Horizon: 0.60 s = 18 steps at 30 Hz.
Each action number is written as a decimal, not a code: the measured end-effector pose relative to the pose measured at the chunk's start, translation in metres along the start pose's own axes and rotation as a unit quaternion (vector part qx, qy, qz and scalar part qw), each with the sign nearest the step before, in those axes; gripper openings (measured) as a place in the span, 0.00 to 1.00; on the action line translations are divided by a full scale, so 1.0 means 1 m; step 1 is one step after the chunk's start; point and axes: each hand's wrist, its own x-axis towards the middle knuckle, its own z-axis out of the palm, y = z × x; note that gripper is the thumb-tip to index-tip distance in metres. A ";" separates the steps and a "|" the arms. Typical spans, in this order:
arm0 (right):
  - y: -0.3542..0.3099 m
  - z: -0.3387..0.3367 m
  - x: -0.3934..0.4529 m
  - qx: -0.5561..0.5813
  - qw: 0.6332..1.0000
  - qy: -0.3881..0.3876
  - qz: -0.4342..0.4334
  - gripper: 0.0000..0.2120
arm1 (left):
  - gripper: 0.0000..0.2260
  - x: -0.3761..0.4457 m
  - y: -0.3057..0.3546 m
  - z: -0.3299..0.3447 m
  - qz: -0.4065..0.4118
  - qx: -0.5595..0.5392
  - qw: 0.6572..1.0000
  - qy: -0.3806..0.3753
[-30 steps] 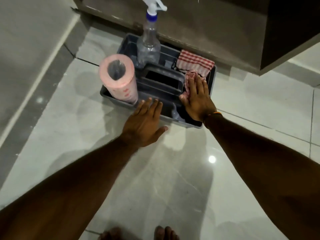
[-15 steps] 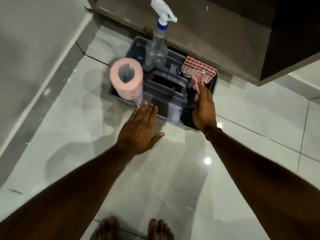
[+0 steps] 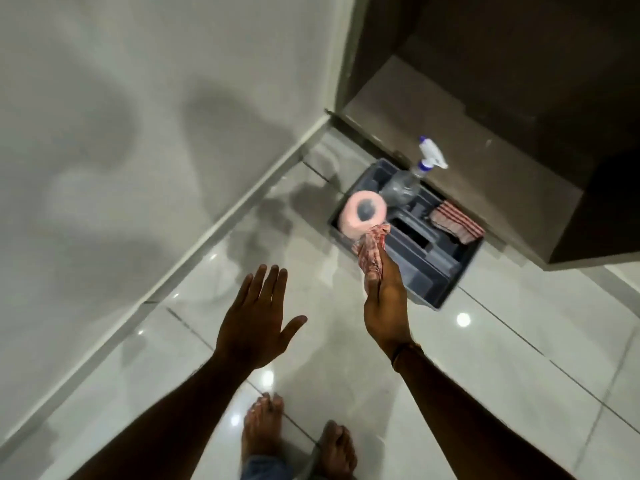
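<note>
On my feed the right hand (image 3: pixel 386 303) pinched a bunched red-and-white checked cloth (image 3: pixel 372 252) between thumb and fingers. It held the cloth in the air above the near-left corner of the dark grey plastic caddy (image 3: pixel 446 282), which stood on the glossy pale tiled floor (image 3: pixel 485 358). I judged the grip sat at one end so the rest of the fabric could trail free and clear the caddy's rim without snagging.

The cloth was gathered into a narrow strip. Its long axis ran on from the fingertips, away from me, and its loose end pointed toward the pink paper roll (image 3: pixel 363 216) standing upright in the caddy's left compartment. Whether that end touched the roll I could not tell.

The left hand (image 3: pixel 254 327) held nothing. It was flat, fingers spread wide, palm down over the floor and well apart from the caddy, probably out for balance.

A clear spray bottle with a white and blue trigger (image 3: pixel 405 187) stood at the caddy's far side. A second, folded checked cloth (image 3: pixel 457 221) lay in the far right compartment. The caddy sat close against the base of the dark cabinet (image 3: pixel 485 174), presumably parked there to keep the kit together and out of the way.
</note>
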 end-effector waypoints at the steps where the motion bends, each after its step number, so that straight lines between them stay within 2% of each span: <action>1: -0.012 0.014 -0.002 0.001 1.000 -0.010 -0.013 0.23 | 0.42 -0.012 -0.010 -0.001 -0.018 -0.002 1.000 -0.003; 5: -0.046 0.075 -0.004 0.008 0.995 -0.068 -0.071 0.23 | 0.42 -0.052 -0.052 0.015 -0.087 -0.017 0.996 -0.009; 8: -0.048 0.125 0.003 -0.017 0.988 -0.119 -0.093 0.25 | 0.41 -0.073 -0.088 0.050 -0.127 -0.021 0.992 -0.007; 11: -0.022 0.170 0.020 -0.048 0.980 -0.165 -0.100 0.29 | 0.40 -0.079 -0.118 0.099 -0.150 -0.028 0.988 -0.005; 15: 0.035 0.232 0.054 -0.061 0.957 -0.236 -0.160 0.40 | 0.39 -0.064 -0.153 0.178 -0.175 -0.037 0.984 -0.010; 18: 0.088 0.281 0.082 -0.159 0.922 -0.283 -0.212 0.29 | 0.40 -0.049 -0.169 0.239 -0.180 -0.042 0.983 -0.011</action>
